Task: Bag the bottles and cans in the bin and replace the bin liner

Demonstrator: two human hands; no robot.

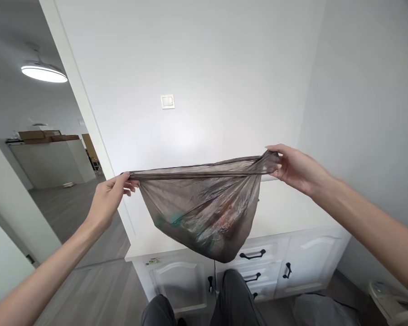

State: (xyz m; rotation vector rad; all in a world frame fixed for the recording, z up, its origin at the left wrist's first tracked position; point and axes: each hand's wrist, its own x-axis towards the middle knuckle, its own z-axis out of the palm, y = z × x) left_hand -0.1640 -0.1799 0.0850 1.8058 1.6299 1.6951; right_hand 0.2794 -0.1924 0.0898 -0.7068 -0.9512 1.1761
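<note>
A thin, see-through dark plastic bag [177, 199] hangs stretched between my two hands. My left hand [110, 197] pinches one corner of its rim. At the opposite corner, my right hand [290, 167] grips the gathered rim, slightly higher than the left. The bag's mouth is pulled into a long, taut line. Its lower part sags with green and orange-red contents showing through the film; I cannot make out what they are. The bag hangs in front of the white cabinet top and hides part of it.
A white cabinet [177, 278] with black handles stands against the wall, close to my knees [236, 294]. A light switch [167, 101] is on the wall. Left lies a doorway with cardboard boxes [37, 135] beyond. A grey bag [323, 310] rests on the floor at lower right.
</note>
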